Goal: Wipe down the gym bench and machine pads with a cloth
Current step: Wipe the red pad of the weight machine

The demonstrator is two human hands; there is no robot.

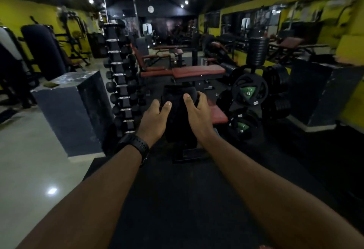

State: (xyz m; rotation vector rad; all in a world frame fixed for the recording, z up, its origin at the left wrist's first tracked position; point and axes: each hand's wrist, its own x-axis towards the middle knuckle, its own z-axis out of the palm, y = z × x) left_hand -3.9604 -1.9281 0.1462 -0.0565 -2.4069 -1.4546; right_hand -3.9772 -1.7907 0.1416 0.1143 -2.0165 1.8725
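Both arms reach forward in front of me. My left hand [155, 117], with a black watch on the wrist, and my right hand [197, 111] each grip a side of a dark cloth [178, 101] that hangs down between them. Behind and below the cloth is a bench with a red pad [219, 116], mostly hidden by the cloth and my hands. A second bench with a red pad [199, 71] stands crosswise a little farther ahead. More red-padded benches [165, 48] sit deeper in the room.
A tall dumbbell rack [122, 83] stands to the left of the benches, with a dark block-shaped plinth [72, 107] beside it. Weight plates on a rack [250, 91] crowd the right side. Black rubber matting [177, 199] lies underfoot, pale tiles [29, 160] to the left.
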